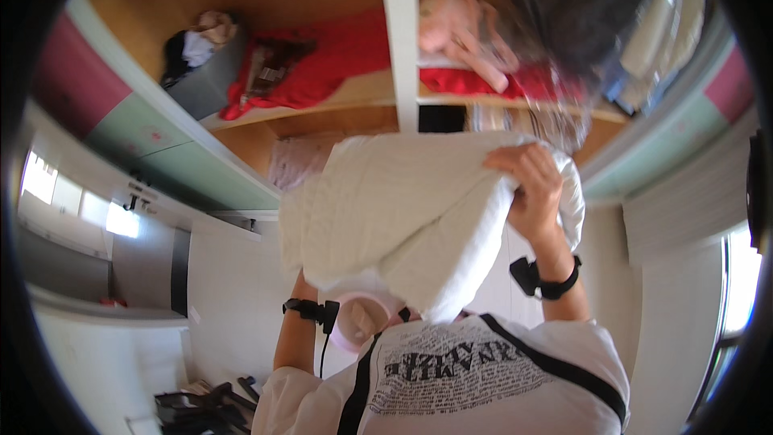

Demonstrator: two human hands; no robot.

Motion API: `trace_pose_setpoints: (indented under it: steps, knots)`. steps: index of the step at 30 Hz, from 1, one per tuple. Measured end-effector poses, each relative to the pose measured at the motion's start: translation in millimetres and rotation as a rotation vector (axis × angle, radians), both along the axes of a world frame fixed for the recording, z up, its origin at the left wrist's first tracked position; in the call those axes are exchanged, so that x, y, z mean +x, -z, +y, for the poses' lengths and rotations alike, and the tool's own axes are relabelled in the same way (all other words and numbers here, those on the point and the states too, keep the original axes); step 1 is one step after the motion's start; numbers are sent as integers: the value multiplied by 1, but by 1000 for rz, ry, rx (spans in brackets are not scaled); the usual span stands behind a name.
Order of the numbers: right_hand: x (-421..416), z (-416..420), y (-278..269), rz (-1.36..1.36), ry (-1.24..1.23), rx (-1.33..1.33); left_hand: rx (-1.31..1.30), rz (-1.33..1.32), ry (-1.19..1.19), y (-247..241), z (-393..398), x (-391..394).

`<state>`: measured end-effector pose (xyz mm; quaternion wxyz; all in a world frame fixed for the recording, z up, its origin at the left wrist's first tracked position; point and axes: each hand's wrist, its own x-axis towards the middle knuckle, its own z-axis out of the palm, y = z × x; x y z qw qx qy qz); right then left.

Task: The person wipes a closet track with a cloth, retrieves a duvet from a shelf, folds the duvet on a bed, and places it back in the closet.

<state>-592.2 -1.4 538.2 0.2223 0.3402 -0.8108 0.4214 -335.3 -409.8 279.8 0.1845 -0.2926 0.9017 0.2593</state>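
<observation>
A thick bundle of folded white bedding (398, 199), perhaps a quilt, is held up in front of my chest. My right hand (531, 184) grips its right side, with the fingers bent over the upper fold. A loose flap slants across the front of the bundle, and a puffy white part (570, 199) bulges out beyond my right hand. On the left, my forearm (296, 338) runs up behind the bedding, which hides my left hand completely. Both wrists wear black straps.
An open wardrobe spans the far side, with a white upright divider (398, 36). Its shelves hold red cloth (344, 60), a grey box (208, 75) of clothes and a pink plush-like item (450, 21). Dark garments (567, 6) hang at right. A pink basin (345, 326) stands below.
</observation>
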Motion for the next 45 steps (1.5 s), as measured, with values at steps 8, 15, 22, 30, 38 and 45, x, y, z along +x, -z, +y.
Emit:
trace_pose_setpoints:
  steps: [8, 15, 22, 30, 38, 45]
  knots:
    - [24, 68, 6, -177, 354, 158, 276, 346, 408, -103, 86, -118]
    - [34, 69, 8, -201, 402, 210, 618, 243, 164, -93, 107, -117]
    - [41, 75, 12, -289, 398, 167, 665, 393, 121, -94, 125, -137]
    - [36, 63, 50, -312, 320, 138, 727, 632, -128, -114, 107, -180]
    - [14, 61, 85, -479, 247, 38, 202, 846, 42, -160, 93, -243]
    - [-1, 44, 87, -504, 153, -31, -164, 1057, 323, -226, 94, -248]
